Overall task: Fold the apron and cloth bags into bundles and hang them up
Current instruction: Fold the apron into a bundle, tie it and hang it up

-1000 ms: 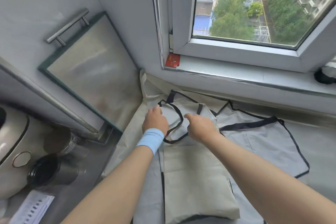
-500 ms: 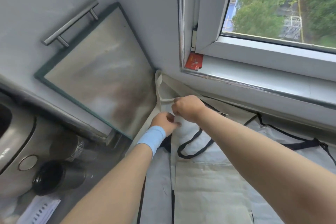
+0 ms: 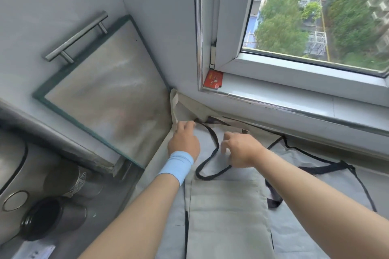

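A beige cloth bag (image 3: 225,216), folded into a long strip, lies on the counter under my arms. Its black strap (image 3: 212,153) loops between my hands. My left hand (image 3: 184,143), with a light blue wristband, curls its fingers over the bag's top left corner where the strap starts. My right hand (image 3: 240,150) rests on the bag's top edge to the right of the strap, fingers bent and apart. A grey apron with black trim (image 3: 311,166) is spread flat underneath and to the right. Another beige cloth (image 3: 183,109) is bunched into the wall corner.
A glass panel (image 3: 109,90) leans against the left wall under a metal handle (image 3: 77,35). Dark metal cups (image 3: 52,216) and a steel appliance (image 3: 10,185) stand at the lower left. The window sill (image 3: 294,101), with a red packet (image 3: 213,80), runs behind the cloths.
My hands have come apart from the wall corner where both pinched the beige cloth. The right hand moved right and toward me; the left now sits at the bag's top corner.
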A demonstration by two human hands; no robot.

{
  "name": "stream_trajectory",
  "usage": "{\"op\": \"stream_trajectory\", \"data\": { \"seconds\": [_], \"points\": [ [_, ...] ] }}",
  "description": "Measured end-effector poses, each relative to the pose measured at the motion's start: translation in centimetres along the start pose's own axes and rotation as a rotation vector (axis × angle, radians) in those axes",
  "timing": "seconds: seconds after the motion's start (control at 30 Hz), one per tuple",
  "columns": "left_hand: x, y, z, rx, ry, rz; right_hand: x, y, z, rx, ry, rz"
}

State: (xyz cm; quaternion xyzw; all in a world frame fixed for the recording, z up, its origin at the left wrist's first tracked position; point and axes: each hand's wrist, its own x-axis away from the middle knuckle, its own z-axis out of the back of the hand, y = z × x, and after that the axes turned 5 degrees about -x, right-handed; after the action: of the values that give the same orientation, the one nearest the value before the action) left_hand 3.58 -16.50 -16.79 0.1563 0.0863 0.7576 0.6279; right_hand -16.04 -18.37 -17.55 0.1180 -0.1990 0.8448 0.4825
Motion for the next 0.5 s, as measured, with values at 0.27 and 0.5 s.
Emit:
{"op": "stream_trajectory", "data": {
  "seconds": [0.27,0.5],
  "points": [
    [3.0,2.2,-2.5,-0.334,-0.658,-0.444,1.8,1.0,-2.3,0.057,-0.042,-0.037],
    [-2.4,2.3,0.7,0.028,-0.300,-0.060,-0.6,0.7,5.0,-0.636,0.470,-0.355]
  ]
}}
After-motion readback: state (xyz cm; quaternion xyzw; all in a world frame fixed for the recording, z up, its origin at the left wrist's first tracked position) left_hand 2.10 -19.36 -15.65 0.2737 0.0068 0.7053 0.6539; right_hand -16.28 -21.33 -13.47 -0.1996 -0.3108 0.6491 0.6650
